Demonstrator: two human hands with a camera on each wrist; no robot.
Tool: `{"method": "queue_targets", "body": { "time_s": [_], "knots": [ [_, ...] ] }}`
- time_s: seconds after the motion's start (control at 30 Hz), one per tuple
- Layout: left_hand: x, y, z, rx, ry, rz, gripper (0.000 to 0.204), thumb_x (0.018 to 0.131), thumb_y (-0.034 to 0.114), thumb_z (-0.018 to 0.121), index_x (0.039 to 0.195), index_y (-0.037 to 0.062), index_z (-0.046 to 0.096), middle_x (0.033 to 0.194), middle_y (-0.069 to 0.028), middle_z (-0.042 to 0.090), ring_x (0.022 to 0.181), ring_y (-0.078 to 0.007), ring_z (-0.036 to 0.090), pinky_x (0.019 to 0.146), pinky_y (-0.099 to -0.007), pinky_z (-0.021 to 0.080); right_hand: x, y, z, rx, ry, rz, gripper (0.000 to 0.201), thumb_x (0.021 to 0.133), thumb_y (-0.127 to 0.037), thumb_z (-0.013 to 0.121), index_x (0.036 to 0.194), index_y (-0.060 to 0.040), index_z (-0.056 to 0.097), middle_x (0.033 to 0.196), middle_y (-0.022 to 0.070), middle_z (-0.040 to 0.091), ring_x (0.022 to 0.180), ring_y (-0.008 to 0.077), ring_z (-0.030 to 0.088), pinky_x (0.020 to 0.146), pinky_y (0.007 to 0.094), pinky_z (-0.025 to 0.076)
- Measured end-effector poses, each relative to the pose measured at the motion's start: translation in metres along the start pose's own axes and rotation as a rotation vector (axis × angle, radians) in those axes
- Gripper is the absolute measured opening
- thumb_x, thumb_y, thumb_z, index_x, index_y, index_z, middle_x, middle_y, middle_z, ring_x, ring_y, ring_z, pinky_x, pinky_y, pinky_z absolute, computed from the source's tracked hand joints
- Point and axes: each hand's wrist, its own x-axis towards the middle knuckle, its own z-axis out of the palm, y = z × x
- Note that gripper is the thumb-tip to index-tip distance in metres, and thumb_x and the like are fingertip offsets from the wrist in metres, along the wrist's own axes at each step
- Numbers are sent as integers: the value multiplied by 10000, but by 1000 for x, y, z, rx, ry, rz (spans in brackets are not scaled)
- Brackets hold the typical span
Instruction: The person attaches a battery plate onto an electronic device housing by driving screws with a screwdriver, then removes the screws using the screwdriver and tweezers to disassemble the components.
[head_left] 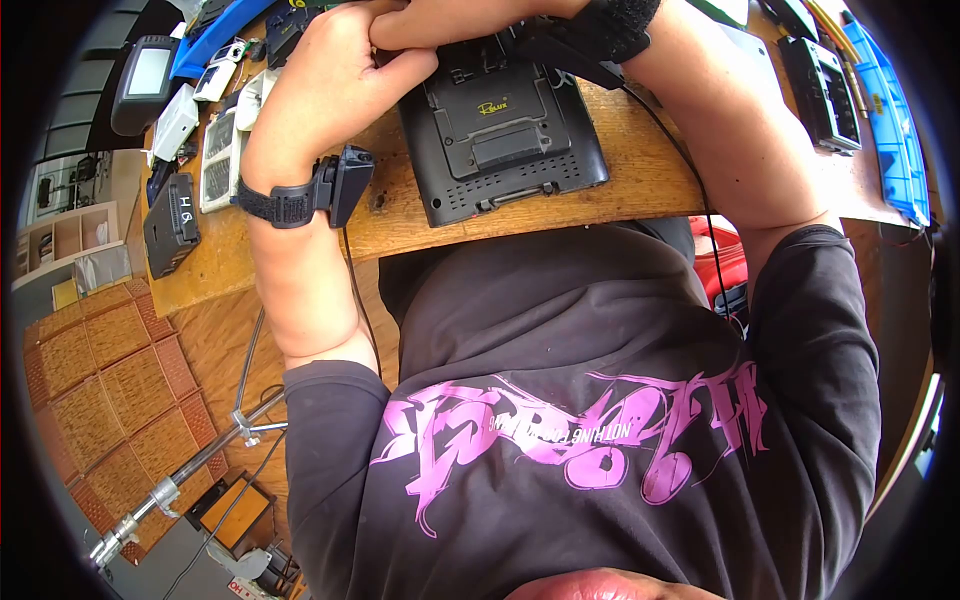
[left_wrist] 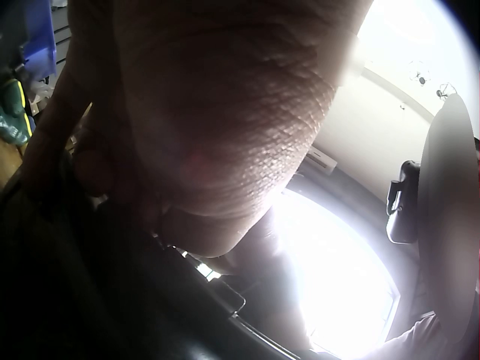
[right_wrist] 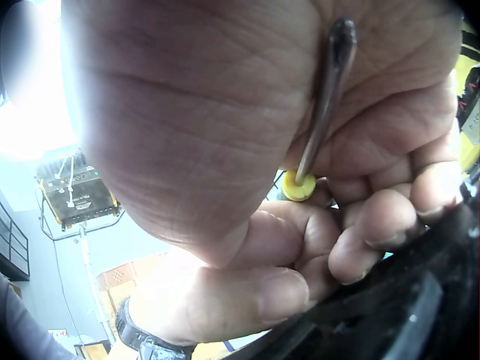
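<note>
A black device (head_left: 520,165) marked with a yellow label lies on the wooden bench. Both hands meet over its far edge. My left hand (head_left: 345,75) reaches in from the left with its thumb pointing right; its fingertips are hidden there, and in the left wrist view the hand (left_wrist: 225,112) is dark against the device (left_wrist: 112,300). Curled fingers of my right hand (right_wrist: 360,142) hold a screwdriver-like tool, its metal shaft (right_wrist: 324,105) running along the palm from a yellow end (right_wrist: 299,186). Just below them is the left thumb (right_wrist: 281,294). In the head view my right hand (head_left: 465,20) is partly cut off.
White gadgets (head_left: 215,165) and a black box (head_left: 172,225) stand on the bench's left side. At the right are a black case (head_left: 822,95) and a blue tray (head_left: 885,120). Cables hang from both wrist cameras past the bench's near edge (head_left: 370,235).
</note>
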Motion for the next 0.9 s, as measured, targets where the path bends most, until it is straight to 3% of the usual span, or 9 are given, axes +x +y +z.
{"method": "queue_targets", "body": {
  "time_s": [0.1, 0.9],
  "knots": [
    [0, 1, 0, 9, 4, -5, 291, 912, 167, 765, 1119, -34, 735, 914, -154, 756, 837, -225, 714, 792, -358, 559, -2, -7, -4, 9, -28, 61, 494, 932, -340, 645, 1096, 125, 670, 953, 372, 744, 914, 505, 755, 833, 501, 607],
    [1, 1, 2, -16, 7, -16, 286, 924, 151, 745, 1107, -67, 711, 874, -124, 725, 812, -168, 659, 774, -346, 541, 3, 12, 8, 12, 33, -29, 498, 922, -344, 648, 1049, 138, 670, 919, 389, 728, 886, 515, 753, 809, 507, 611]
  ]
}}
